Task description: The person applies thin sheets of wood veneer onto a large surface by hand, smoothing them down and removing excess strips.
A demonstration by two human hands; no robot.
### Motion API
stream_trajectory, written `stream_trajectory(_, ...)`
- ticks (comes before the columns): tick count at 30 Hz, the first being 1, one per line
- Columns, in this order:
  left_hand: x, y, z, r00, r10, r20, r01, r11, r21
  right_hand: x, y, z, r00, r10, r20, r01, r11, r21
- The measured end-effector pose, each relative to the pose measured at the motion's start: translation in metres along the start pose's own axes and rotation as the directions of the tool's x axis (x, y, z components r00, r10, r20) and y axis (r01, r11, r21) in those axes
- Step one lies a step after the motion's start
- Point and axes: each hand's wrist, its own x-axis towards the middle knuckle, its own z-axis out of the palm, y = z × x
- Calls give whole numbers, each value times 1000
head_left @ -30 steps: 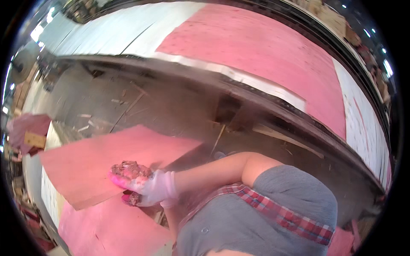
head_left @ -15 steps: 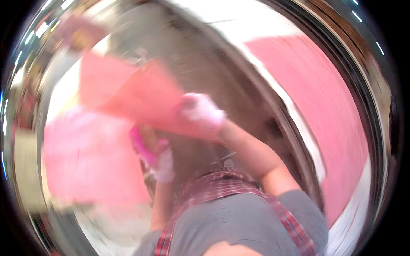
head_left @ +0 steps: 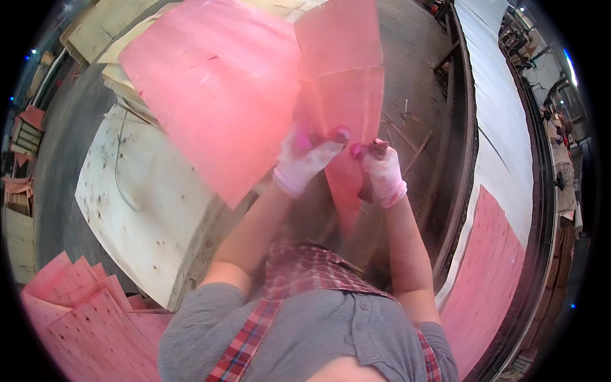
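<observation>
My left hand [head_left: 304,159], in a white and pink glove with dark-stained fingertips, closes on a narrow, creased pink veneer sheet [head_left: 347,95] held upright in front of me. Beside it, my right hand [head_left: 385,173] is gloved alike and pinches the right edge of that sheet low down. Part of the sheet hangs below my hands toward my apron. A wide pink veneer sheet [head_left: 213,83] spreads out to the left, its right side meeting the narrow one near my left hand; whether the two are joined is hard to tell.
Pale veneer sheets [head_left: 143,197] with dark knots lie at the left. Several pink sheets [head_left: 95,325] are piled at the lower left. Along the right runs a dark-framed table [head_left: 461,159] bearing a long white sheet [head_left: 499,140] and another pink sheet [head_left: 487,280]. Wood scraps [head_left: 417,149] litter the floor.
The view has swung round. Earlier the pink sheet was at my right hand, with my left hand apart and its fingers spread; now both hands are close together on the narrow sheet.
</observation>
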Motion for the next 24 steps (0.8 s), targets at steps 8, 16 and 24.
stream_trajectory(8,9,-5,-12,928,359,99,-370,856,361,19,14,14,998,-3,-66,-2,997,-71)
stream_trajectory(16,32,20,-10,949,-255,184,298,917,-266,19,-12,22,984,32,-173,-46,996,-75)
stream_trajectory(24,51,-25,-11,990,-138,38,140,884,-446,3,6,-57,748,-200,-633,371,917,148)
